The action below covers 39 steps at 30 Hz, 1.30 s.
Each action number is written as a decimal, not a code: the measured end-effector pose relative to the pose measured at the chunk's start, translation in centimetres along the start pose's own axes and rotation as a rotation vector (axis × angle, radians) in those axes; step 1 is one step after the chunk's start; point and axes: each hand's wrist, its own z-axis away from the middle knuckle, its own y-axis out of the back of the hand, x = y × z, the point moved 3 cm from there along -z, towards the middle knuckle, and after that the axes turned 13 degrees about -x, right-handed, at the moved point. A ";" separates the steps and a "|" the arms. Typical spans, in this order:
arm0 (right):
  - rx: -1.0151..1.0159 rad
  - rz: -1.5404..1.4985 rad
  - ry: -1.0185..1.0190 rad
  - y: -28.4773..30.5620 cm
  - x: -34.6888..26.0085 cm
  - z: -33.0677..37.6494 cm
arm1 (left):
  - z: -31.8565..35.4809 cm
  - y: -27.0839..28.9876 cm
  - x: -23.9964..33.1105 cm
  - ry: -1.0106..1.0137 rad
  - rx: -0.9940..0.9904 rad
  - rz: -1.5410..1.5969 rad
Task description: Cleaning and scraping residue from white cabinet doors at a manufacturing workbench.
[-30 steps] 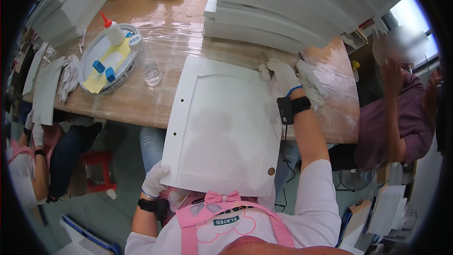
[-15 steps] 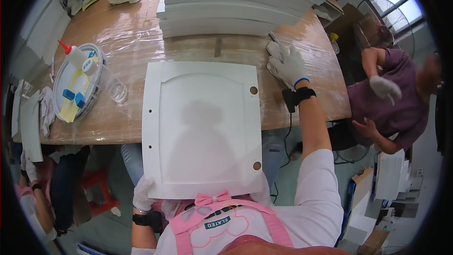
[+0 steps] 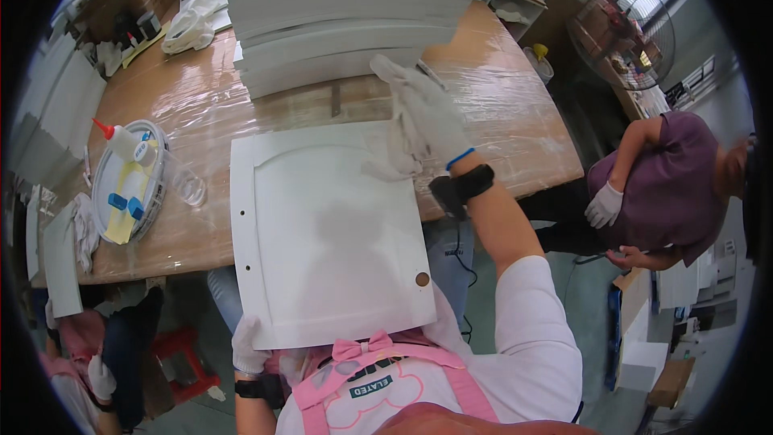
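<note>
A white panel door with an arched recess lies partly on the table and juts over its near edge toward my body. My left hand, in a white glove, is closed on the panel's near left corner; its thumb shows on top. Over the far right corner is my gloved right hand, holding a white cloth that hangs onto the panel and hides that corner. A round brown hole shows at the near right, two small dark holes along the left edge.
A tall stack of white boards stands at the back of the table. At left are a round lid bearing a glue bottle and blue pieces, and a clear cup. One co-worker stands at right; another sits at left.
My right hand has brought the cloth leftward from the table beside the panel onto its far right corner. My left hand stays on the near corner. The co-worker's gloved hand at right has dropped.
</note>
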 end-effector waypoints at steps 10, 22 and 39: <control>-0.356 0.640 0.602 -20.7 -10.5 9.7 | -0.7 -4.1 2.6 0.003 0.019 0.468; -0.183 0.853 -0.147 -2.1 -4.7 16.4 | -0.2 -6.6 3.2 0.111 -0.053 0.650; -0.096 -1.258 -0.674 -11.7 -5.0 36.1 | 1.5 -16.3 8.9 0.442 -0.608 0.542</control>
